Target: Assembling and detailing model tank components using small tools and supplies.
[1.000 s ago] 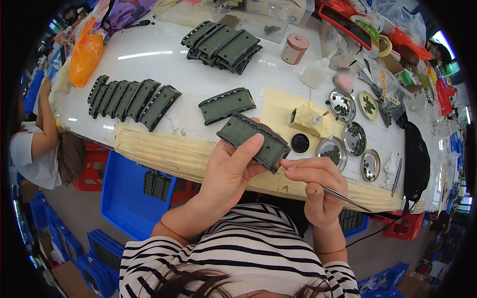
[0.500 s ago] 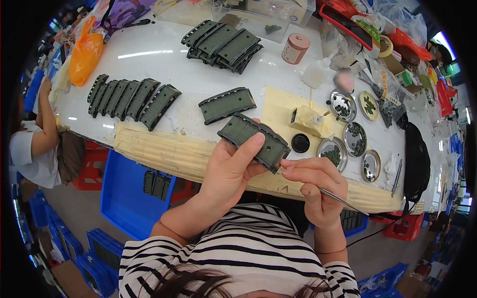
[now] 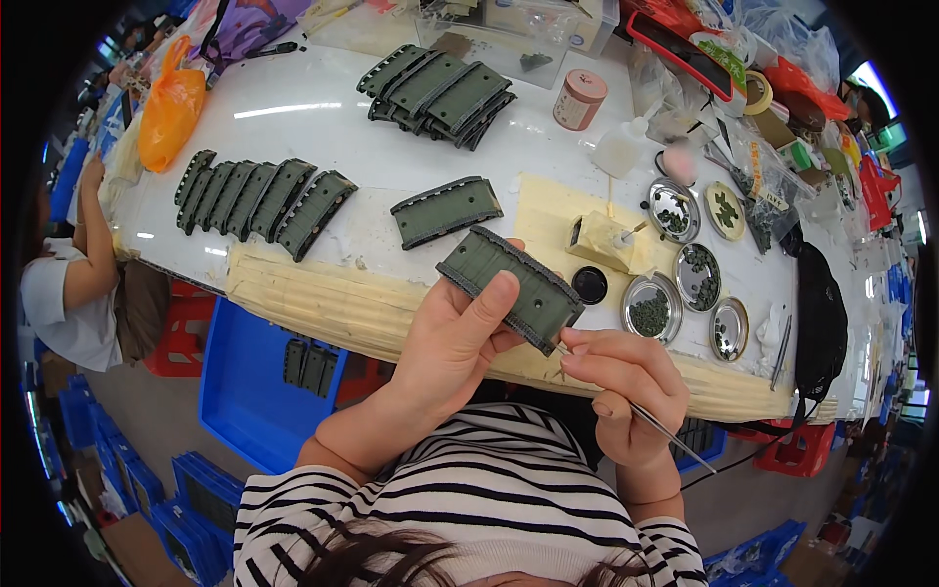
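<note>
My left hand (image 3: 455, 338) grips a dark green, slightly curved model panel (image 3: 511, 284) with ribbed edges and small holes, thumb on its face. In my right hand (image 3: 631, 391) is a thin metal tool (image 3: 675, 442), pinched between thumb and fingers like a pen; its tip meets the panel's near right corner. Whether the tip carries a small part is too small to tell. A similar panel (image 3: 447, 211) lies just beyond my left hand. Right of it, on yellow paper, stand a tape-wrapped bottle (image 3: 602, 241) with a stick in it and a black cap (image 3: 590, 284).
A row of panels (image 3: 259, 201) lies at left, a stack (image 3: 435, 93) farther back. Small dishes (image 3: 650, 306) with tiny green parts stand at right, near tweezers (image 3: 782, 350) and a black bag (image 3: 822, 323). A blue bin (image 3: 259, 391) sits below the table edge; another person (image 3: 73, 284) is at far left.
The held panel has shifted slightly right and turned a little. My right hand has moved slightly down with the tool, whose tip stays at the panel's corner.
</note>
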`<state>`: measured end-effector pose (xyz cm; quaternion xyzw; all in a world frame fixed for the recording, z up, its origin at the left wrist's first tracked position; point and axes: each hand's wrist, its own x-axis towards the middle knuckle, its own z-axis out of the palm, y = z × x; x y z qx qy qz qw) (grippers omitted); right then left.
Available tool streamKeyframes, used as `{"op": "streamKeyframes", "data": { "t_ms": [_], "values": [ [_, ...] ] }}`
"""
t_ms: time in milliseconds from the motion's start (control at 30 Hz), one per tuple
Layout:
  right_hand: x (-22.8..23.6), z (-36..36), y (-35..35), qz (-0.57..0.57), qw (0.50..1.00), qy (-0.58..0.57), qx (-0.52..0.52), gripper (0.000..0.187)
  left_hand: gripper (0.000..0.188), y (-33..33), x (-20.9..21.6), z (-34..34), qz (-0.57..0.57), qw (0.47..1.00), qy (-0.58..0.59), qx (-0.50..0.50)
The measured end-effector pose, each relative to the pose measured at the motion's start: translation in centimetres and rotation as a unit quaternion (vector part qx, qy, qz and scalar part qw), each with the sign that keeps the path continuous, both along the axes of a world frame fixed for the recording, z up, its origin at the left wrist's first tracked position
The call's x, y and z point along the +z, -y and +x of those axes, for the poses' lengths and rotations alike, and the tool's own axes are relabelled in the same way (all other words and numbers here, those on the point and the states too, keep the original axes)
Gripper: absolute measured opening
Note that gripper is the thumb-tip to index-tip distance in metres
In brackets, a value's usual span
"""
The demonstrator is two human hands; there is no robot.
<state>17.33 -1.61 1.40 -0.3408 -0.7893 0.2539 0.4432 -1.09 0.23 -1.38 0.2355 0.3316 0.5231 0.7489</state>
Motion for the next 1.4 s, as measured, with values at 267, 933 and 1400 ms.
{"op": "streamKeyframes", "data": {
  "t_ms": [267, 933, 1400],
  "values": [
    [-0.5, 0.0, 1.3, -0.031, 0.981, -0.187, -0.037, 0.023, 0.066, -0.5, -0.3, 0.0, 0.012, 0.996, 0.072, -0.056],
    [0.0, 0.5, 1.9, 0.072, 0.991, -0.107, -0.031, 0.048, 0.075, -0.8, -0.9, 1.3, -0.166, 0.932, 0.316, -0.070],
    [-0.1, 0.3, 1.6, 0.077, 0.992, -0.102, -0.025, 0.045, 0.065, -0.9, -0.7, 1.6, -0.195, 0.929, 0.305, -0.072]
  ]
}}
